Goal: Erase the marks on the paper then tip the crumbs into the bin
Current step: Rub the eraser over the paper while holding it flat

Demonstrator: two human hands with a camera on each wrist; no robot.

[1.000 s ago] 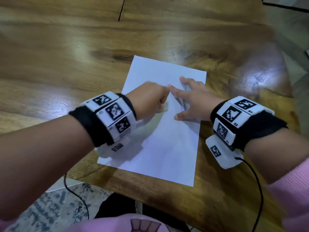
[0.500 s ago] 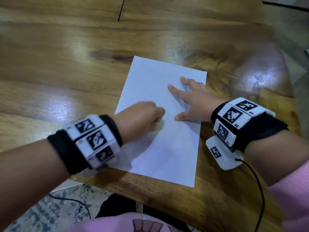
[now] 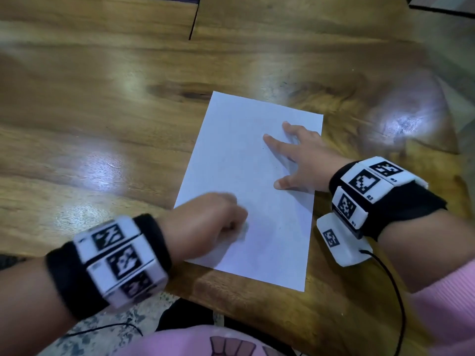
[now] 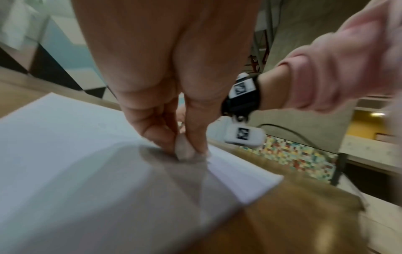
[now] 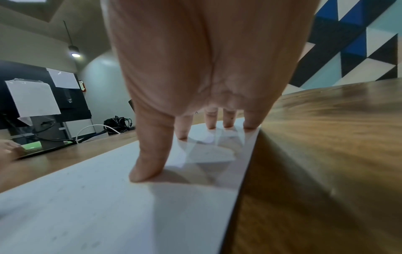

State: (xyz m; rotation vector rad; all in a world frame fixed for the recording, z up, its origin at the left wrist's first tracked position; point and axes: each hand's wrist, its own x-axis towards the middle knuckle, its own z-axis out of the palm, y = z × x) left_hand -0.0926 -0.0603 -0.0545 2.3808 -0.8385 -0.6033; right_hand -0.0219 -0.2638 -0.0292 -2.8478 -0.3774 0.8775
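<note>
A white sheet of paper [image 3: 246, 160] lies on the wooden table [image 3: 102, 104], its near edge close to the table's front edge. My left hand [image 3: 205, 224] pinches a small pale eraser [image 4: 183, 148] between thumb and fingers and presses it on the sheet's near left part [image 4: 65, 154]. My right hand [image 3: 300, 160] lies flat with spread fingers on the paper's right side [image 5: 108, 197], holding it down. Faint grey marks and tiny specks show on the sheet. No bin is in view.
The table's front edge [image 3: 257, 312] runs just below the paper, with patterned floor [image 3: 84, 340] beyond it. A black cable [image 3: 395, 299] hangs from my right wrist. A dark device [image 5: 45, 147] and cables [image 5: 117, 123] sit far off on the table.
My left hand has slid with the eraser down the paper toward me, from beside the right hand's fingers to the sheet's near left part. The right hand has stayed put.
</note>
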